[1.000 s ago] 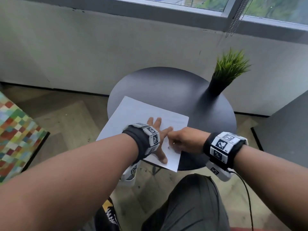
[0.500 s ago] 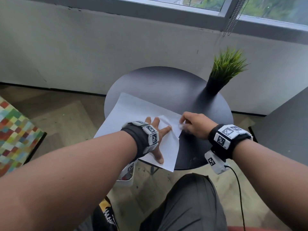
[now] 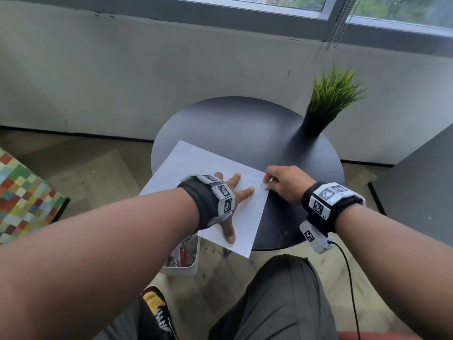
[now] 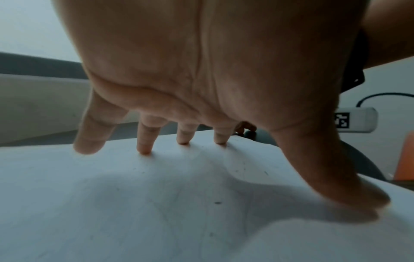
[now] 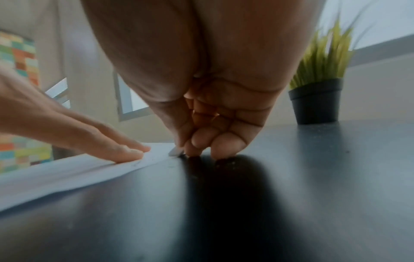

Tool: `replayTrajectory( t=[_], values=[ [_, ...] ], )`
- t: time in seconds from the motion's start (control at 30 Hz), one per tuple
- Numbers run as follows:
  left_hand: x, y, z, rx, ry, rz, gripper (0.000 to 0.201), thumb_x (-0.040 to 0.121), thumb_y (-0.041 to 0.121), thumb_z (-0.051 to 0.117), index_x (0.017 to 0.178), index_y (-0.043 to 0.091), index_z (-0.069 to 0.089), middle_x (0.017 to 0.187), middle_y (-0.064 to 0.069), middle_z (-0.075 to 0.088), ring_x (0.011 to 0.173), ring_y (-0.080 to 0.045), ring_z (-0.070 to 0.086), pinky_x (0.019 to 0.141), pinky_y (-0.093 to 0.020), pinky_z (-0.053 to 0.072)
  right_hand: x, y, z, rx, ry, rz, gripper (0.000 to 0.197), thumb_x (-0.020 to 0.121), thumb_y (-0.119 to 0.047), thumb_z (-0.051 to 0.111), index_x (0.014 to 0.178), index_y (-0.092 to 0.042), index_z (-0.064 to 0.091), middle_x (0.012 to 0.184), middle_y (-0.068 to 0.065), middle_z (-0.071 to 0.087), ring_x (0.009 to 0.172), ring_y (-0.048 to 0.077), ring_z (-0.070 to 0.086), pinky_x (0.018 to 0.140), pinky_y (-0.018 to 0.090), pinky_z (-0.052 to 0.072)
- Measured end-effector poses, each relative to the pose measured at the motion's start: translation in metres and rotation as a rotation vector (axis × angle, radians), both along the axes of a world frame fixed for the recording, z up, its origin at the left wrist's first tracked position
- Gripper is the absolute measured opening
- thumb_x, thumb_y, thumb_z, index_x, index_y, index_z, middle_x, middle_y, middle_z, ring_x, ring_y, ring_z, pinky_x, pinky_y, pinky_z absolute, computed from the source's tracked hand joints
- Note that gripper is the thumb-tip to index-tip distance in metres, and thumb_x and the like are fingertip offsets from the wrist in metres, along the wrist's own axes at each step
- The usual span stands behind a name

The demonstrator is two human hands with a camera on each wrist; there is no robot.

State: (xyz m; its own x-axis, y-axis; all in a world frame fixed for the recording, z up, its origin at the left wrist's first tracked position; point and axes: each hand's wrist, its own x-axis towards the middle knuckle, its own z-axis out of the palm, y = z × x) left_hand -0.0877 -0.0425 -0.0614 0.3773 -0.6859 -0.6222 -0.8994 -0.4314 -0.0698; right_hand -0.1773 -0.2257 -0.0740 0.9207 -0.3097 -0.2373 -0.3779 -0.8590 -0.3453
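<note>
**Paper Pinned, White Piece Pinched**

The sheet of paper point(image 3: 196, 165) is lying on the round dark table point(image 3: 232, 123), overhanging its near edge. The left hand point(image 3: 229, 195) is pressing it flat, fingers spread straight. The right hand point(image 3: 284, 184) is pinching a small white piece point(image 3: 265, 185) at the paper's right edge. A potted plant point(image 3: 328, 104) is standing well apart.

Round black table point(image 3: 245, 123) near a grey wall point(image 3: 147, 69), window point(image 3: 392, 8) above. A green grass plant point(image 3: 328, 99) in a black pot stands upright at the table's far right edge, with a bead chain point(image 3: 339, 23) hanging above it. On the wood floor point(image 3: 98, 173): multicoloured checked cushion point(image 3: 22, 192) far left, white bin point(image 3: 181, 268) holding red bits below the table's near left edge, dark grey cabinet point(image 3: 421, 182) right.
</note>
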Motion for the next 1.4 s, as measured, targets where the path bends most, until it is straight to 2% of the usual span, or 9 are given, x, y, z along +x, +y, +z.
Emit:
replayTrajectory(
  t=[0.17, 0.27, 0.43, 0.57, 0.77, 0.9, 1.1, 1.27, 1.4],
  values=[
    [-0.001, 0.0, -0.005, -0.14, 0.005, 0.014, 0.118, 0.061, 0.082, 0.072, 0.155, 0.045, 0.01, 0.162, -0.003, 0.013, 0.141, -0.039, 0.02, 0.103, -0.06, 0.039, 0.0, 0.002, 0.002, 0.025, 0.025, -0.035, 0.008, 0.089, -0.033, 0.062, 0.092, -0.026, 0.06, 0.09, -0.002, 0.063, 0.086, 0.02, 0.057, 0.077, 0.029, 0.046],
    [0.0, 0.001, -0.01, -0.139, 0.0, 0.019, 0.126, 0.061, 0.081, 0.073, 0.157, 0.044, 0.002, 0.165, -0.001, 0.004, 0.143, -0.04, 0.014, 0.105, -0.06, 0.038, -0.008, 0.016, 0.005, -0.012, 0.003, 0.002, 0.009, 0.089, -0.032, 0.061, 0.093, -0.026, 0.057, 0.084, -0.003, 0.06, 0.084, 0.022, 0.058, 0.074, 0.03, 0.047],
    [0.002, -0.002, -0.008, -0.097, 0.024, 0.037, 0.132, 0.06, 0.079, 0.076, 0.157, 0.046, -0.007, 0.168, 0.001, -0.015, 0.149, -0.045, 0.0, 0.112, -0.067, 0.026, -0.019, 0.057, 0.015, 0.003, 0.154, 0.405, 0.012, 0.088, -0.022, 0.057, 0.098, -0.028, 0.06, 0.093, -0.006, 0.063, 0.083, 0.014, 0.052, 0.077, 0.027, 0.043],
    [0.003, -0.002, -0.014, -0.092, -0.007, 0.022, 0.136, 0.054, 0.085, 0.073, 0.155, 0.047, -0.01, 0.167, 0.002, -0.018, 0.148, -0.043, 0.0, 0.112, -0.068, 0.026, -0.007, 0.029, 0.013, -0.083, 0.038, 0.079, 0.012, 0.087, -0.027, 0.059, 0.098, -0.025, 0.058, 0.087, -0.003, 0.058, 0.091, 0.024, 0.06, 0.075, 0.03, 0.047],
    [0.006, -0.004, -0.018, -0.091, 0.0, 0.014, 0.141, 0.049, 0.088, 0.071, 0.155, 0.046, -0.013, 0.167, 0.0, -0.019, 0.147, -0.047, 0.001, 0.114, -0.067, 0.026, -0.026, 0.064, 0.007, 0.046, 0.155, 0.43, 0.009, 0.086, -0.019, 0.056, 0.094, -0.023, 0.058, 0.085, -0.005, 0.06, 0.079, 0.018, 0.052, 0.074, 0.03, 0.046],
    [0.005, -0.002, -0.02, -0.111, 0.011, 0.039, 0.142, 0.045, 0.089, 0.07, 0.152, 0.05, -0.014, 0.167, 0.004, -0.02, 0.148, -0.043, -0.003, 0.111, -0.07, 0.027, -0.017, 0.038, 0.007, -0.101, 0.011, 0.198, 0.01, 0.089, -0.027, 0.058, 0.096, -0.02, 0.057, 0.084, -0.003, 0.059, 0.088, 0.024, 0.057, 0.075, 0.032, 0.046],
    [0.003, -0.004, -0.015, -0.092, -0.003, 0.024, 0.14, 0.049, 0.088, 0.07, 0.154, 0.048, -0.013, 0.167, 0.002, -0.018, 0.146, -0.045, 0.001, 0.113, -0.067, 0.027, -0.034, 0.061, 0.006, -0.019, 0.194, 0.494, 0.008, 0.086, -0.024, 0.055, 0.083, -0.029, 0.049, 0.086, 0.0, 0.063, 0.082, 0.025, 0.056, 0.074, 0.034, 0.049],
    [-0.002, 0.006, -0.013, -0.142, -0.011, 0.049, 0.13, 0.059, 0.089, 0.066, 0.156, 0.046, -0.008, 0.168, -0.001, -0.016, 0.151, -0.041, -0.001, 0.114, -0.068, 0.022, -0.017, 0.027, 0.006, -0.112, 0.08, 0.122, 0.013, 0.089, -0.036, 0.059, 0.089, -0.024, 0.054, 0.087, 0.0, 0.061, 0.087, 0.025, 0.057, 0.075, 0.033, 0.047],
    [-0.006, 0.015, -0.016, -0.179, -0.023, 0.079, 0.124, 0.062, 0.093, 0.058, 0.157, 0.046, -0.007, 0.168, 0.0, -0.016, 0.153, -0.037, -0.005, 0.115, -0.07, 0.011, -0.029, 0.058, 0.006, -0.066, 0.14, 0.407, 0.004, 0.087, -0.022, 0.057, 0.089, -0.022, 0.053, 0.089, 0.004, 0.062, 0.077, 0.022, 0.05, 0.066, 0.031, 0.041]
  ],
)
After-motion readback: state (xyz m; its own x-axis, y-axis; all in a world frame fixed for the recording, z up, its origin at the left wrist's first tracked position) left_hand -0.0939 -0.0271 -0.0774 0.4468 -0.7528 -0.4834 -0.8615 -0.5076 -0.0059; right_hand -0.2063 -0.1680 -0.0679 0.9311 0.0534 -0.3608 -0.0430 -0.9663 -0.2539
